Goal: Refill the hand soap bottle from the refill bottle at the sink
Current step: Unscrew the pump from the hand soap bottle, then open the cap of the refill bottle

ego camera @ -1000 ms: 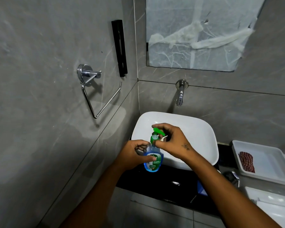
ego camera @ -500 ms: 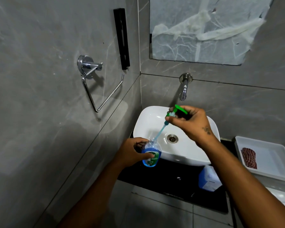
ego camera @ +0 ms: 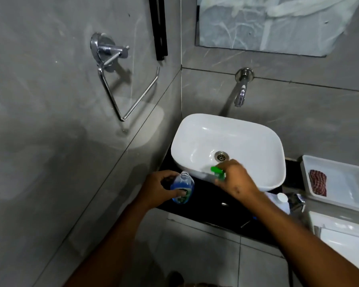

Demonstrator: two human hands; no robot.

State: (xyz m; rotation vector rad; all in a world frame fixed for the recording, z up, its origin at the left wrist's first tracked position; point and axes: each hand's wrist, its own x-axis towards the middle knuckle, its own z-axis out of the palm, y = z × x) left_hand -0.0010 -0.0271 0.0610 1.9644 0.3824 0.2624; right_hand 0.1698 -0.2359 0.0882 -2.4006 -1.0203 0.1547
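Head view of a bathroom corner, read left to right. On the left wall, a chrome towel ring (ego camera: 120, 79) hangs beside a black vertical bar (ego camera: 159, 27). The left hand (ego camera: 157, 190) grips the hand soap bottle (ego camera: 182, 188), fingers curled round its body; the bottle stands open-necked, pump removed, partly filled with blue liquid, at the left front of the black counter (ego camera: 205, 210), just beside the white basin (ego camera: 228, 150). A wall tap (ego camera: 241, 90) projects above the basin, below a covered mirror (ego camera: 278, 23). The right hand (ego camera: 235, 180) holds the green pump head (ego camera: 218, 172) in curled fingers at the basin's front rim, its tube blurred and hard to trace. The refill bottle (ego camera: 280, 200), white-capped, stands on the counter right of the basin, largely hidden behind the right forearm. Farther right, a white tray (ego camera: 340, 183) holds a dark red folded cloth (ego camera: 318, 182)
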